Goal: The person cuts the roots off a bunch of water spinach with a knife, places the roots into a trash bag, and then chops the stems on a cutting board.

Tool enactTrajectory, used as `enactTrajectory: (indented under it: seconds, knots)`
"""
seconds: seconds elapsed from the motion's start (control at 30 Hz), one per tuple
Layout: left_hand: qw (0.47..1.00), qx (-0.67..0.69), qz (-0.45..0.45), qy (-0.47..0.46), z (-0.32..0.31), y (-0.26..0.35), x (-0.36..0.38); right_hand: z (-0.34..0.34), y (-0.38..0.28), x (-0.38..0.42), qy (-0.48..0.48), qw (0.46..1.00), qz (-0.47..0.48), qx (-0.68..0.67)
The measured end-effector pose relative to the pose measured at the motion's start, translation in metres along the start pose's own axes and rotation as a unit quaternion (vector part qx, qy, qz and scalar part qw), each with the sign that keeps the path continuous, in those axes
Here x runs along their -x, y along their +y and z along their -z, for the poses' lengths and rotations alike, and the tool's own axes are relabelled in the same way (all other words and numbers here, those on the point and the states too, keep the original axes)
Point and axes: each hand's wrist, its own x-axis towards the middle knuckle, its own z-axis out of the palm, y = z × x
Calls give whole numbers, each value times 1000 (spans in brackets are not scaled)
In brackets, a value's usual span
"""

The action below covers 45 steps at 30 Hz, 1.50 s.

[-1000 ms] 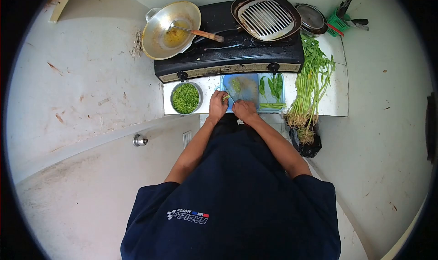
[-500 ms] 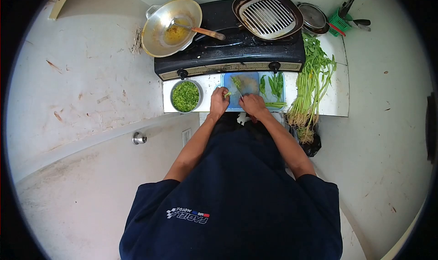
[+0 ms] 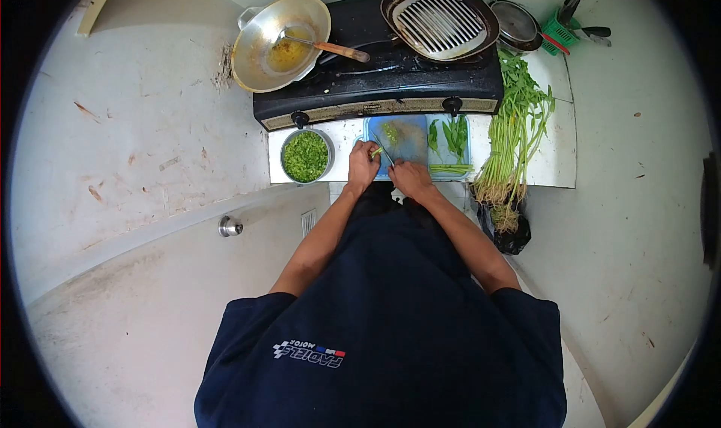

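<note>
My left hand (image 3: 363, 164) is closed around green stems (image 3: 376, 152) at the left side of the blue cutting board (image 3: 411, 146). Just right of it, my right hand (image 3: 410, 176) grips a knife (image 3: 385, 154), its blade slanting up and left to the stems. Chopped green bits (image 3: 390, 133) lie on the board above the blade. Loose leaves (image 3: 455, 137) and cut stems (image 3: 452, 168) rest toward the board's right side. A round bowl (image 3: 306, 156) full of chopped greens stands left of my left hand.
Behind the board is a black stove (image 3: 360, 86) bearing a wok (image 3: 263, 52) with a ladle (image 3: 342, 50) and a grill pan (image 3: 440, 19). Rooted greens (image 3: 514, 128) hang over the counter's edge at right, near a lidded pan (image 3: 515, 26) and a green basket (image 3: 557, 34).
The knife blade has swung left toward my left hand, and my right hand has shifted slightly left and down. The camera view has shifted a little.
</note>
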Motion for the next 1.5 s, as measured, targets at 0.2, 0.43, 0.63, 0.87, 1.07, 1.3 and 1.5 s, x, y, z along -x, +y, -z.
enactTrajectory:
  seconds: [0.2, 0.43, 0.63, 0.87, 1.07, 1.3, 1.5]
  knots:
    - [999, -34, -40, 3, -1, -3, 0, -4, 1, 0, 34, 999, 6, 11]
    - [1000, -19, -11, -16, 2, 1, 0, -5, -2, -3, 24, 999, 17, 36]
    - [999, -20, -16, -19, 2, -1, -1, -16, -2, -20, 5, 999, 28, 30]
    - [1000, -6, -11, 0, -2, -5, 0, -13, 2, -13, -32, 999, 26, 26]
    - [1000, 9, 0, 4, -1, -1, 1, -4, 8, 2, -69, 997, 29, 33]
    - [1000, 14, -3, -1, -3, -5, 2, -13, 4, -22, -37, 998, 18, 42]
    - [1000, -5, -6, 8, -1, -3, 2, -13, 3, -16, -13, 1000, 20, 18]
